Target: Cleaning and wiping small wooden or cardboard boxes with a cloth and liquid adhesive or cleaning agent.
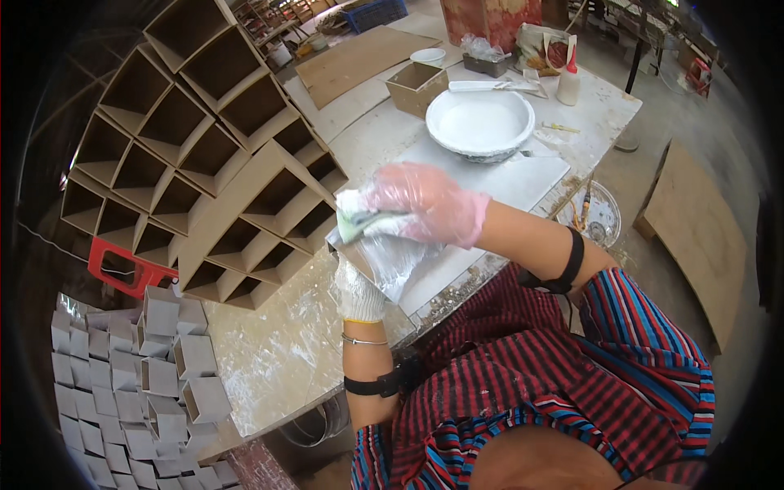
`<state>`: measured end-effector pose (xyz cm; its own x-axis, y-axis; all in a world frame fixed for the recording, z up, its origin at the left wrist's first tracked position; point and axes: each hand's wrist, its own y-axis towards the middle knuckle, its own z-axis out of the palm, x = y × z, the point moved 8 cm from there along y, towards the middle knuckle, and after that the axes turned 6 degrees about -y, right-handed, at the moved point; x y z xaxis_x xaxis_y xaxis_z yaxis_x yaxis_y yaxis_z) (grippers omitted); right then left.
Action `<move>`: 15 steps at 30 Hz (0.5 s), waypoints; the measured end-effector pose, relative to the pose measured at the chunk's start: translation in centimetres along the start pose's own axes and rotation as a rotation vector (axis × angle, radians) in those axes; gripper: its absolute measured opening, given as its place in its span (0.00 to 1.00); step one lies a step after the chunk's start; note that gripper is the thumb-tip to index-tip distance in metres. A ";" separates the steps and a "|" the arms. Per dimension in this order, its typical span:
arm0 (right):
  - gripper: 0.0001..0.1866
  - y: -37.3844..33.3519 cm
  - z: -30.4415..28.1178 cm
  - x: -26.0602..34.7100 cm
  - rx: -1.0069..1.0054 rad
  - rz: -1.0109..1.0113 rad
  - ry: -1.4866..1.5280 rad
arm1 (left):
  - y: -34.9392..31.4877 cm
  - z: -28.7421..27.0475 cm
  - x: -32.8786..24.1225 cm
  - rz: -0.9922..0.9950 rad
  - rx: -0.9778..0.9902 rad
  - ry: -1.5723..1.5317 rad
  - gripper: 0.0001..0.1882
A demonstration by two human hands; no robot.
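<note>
My right hand (420,202), in a pink glove with clear plastic film over it, is closed on a pale green and white sponge (351,222). The sponge presses along the top edge of a small box (398,265), whose side is wet with white coating. From below, my left hand (358,287) in a white knitted glove holds that box; its fingers are hidden by the box. Beyond my right hand stands a wide bowl of white paint (480,122), its rim smeared.
Bare brown boxes (175,122) are stacked high at the left, and grey-white coated boxes (122,392) below them. A red plastic stool (122,265) stands between. On the table lie a small brown box (416,88) and a red-tipped bottle (569,82). A bucket (600,216) sits right.
</note>
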<state>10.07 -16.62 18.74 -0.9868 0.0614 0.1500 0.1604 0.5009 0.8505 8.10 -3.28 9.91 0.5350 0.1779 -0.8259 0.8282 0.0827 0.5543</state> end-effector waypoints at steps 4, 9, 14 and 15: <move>0.18 -2.9 2.0 4.3 0.307 -0.120 0.020 | -2.2 -0.3 -0.7 0.362 0.265 0.218 0.18; 0.19 -0.3 0.0 1.8 -0.025 -0.107 0.172 | -2.1 -0.2 6.3 -0.376 -0.090 -0.805 0.23; 0.18 1.1 0.5 -0.5 0.010 0.040 0.296 | -2.2 0.3 5.8 -0.259 0.043 -0.403 0.20; 0.18 1.2 0.3 -0.6 -0.006 0.030 0.306 | -2.1 0.2 5.5 -0.146 0.099 -0.082 0.20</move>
<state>10.86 -15.79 19.47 -0.9289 -0.1875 0.3194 0.1905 0.4976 0.8462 9.31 -2.63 4.15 0.4166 0.0902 -0.9046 0.9082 0.0040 0.4186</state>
